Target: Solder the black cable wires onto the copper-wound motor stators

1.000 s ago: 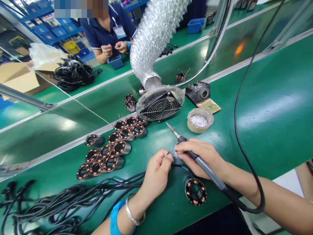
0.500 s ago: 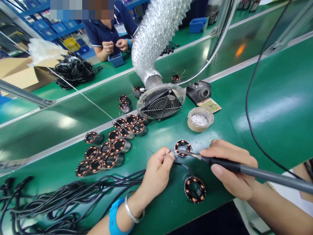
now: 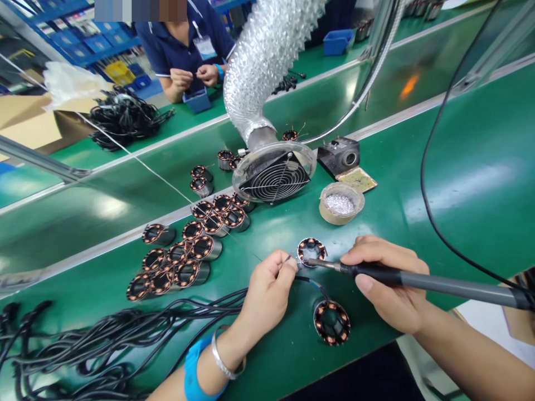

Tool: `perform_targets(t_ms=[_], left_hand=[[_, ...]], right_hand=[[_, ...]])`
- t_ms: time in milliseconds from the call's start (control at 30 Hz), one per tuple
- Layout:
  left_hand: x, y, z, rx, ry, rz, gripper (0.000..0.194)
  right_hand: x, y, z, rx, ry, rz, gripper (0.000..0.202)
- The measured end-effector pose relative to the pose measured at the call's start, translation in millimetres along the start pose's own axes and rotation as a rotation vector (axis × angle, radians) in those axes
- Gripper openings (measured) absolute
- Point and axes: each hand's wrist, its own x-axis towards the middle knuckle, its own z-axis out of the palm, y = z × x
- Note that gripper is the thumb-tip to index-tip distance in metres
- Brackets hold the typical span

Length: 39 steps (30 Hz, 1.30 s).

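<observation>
My right hand (image 3: 390, 281) is closed round the handle of a soldering iron (image 3: 434, 281). The iron's tip lies at the lower edge of a copper-wound motor stator (image 3: 311, 252) on the green bench. Left of it, my left hand (image 3: 271, 289) pinches thin wire ends (image 3: 293, 258) that point towards the stator; exactly which wires they are is too small to tell. A second stator (image 3: 331, 323), with a black cable joined to its leads, rests nearer the bench's front edge. Neither stator is in my fingers.
A fume extractor hood (image 3: 276, 175) with a foil duct hangs behind. Beside it are a soldering iron stand (image 3: 340, 157) and a round tub of metal shavings (image 3: 340, 204). Several stators (image 3: 179, 253) and black cables (image 3: 137, 328) lie left. A co-worker (image 3: 188, 61) sits across the bench.
The soldering iron has dropped slightly, its handle more level, and my right hand has shifted a little left. My left hand keeps its pinch. Small stators at the back left appear shifted leftward.
</observation>
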Motion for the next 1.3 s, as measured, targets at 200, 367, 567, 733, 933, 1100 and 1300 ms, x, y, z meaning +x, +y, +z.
perform_targets(t_ms=[200, 367, 567, 733, 933, 1100, 1300], left_hand=[[0.1, -1.1, 0.0, 0.006, -0.007, 0.014, 0.031], [-0.8, -1.2, -0.2, 0.036, -0.011, 0.018, 0.031], [-1.4, -0.7, 0.5, 0.074, -0.012, 0.027, 0.031], [-0.3, -0.6, 0.6, 0.072, -0.016, 0.043, 0.031], [0.4, -1.0, 0.0, 0.079, -0.02, 0.043, 0.031], [-0.7, -3.6, -0.9, 0.088, -0.015, 0.041, 0.032], [-0.4, -3.6, 0.4, 0.06, -0.019, 0.027, 0.031]], right_hand=[[1.7, -1.7, 0.2, 0.004, 0.004, -0.015, 0.021], [4.9, -4.9, 1.8, 0.002, -0.022, -0.036, 0.021], [3.9, -7.4, 6.3, 0.004, -0.035, -0.098, 0.022], [1.7, -6.4, 11.6, -0.028, -0.032, -0.204, 0.024], [1.6, -6.8, 8.2, -0.038, -0.041, -0.208, 0.026], [1.2, -8.0, 1.7, -0.074, 0.015, -0.174, 0.027], [0.6, 8.1, -16.8, -0.354, 0.209, -0.194, 0.027]])
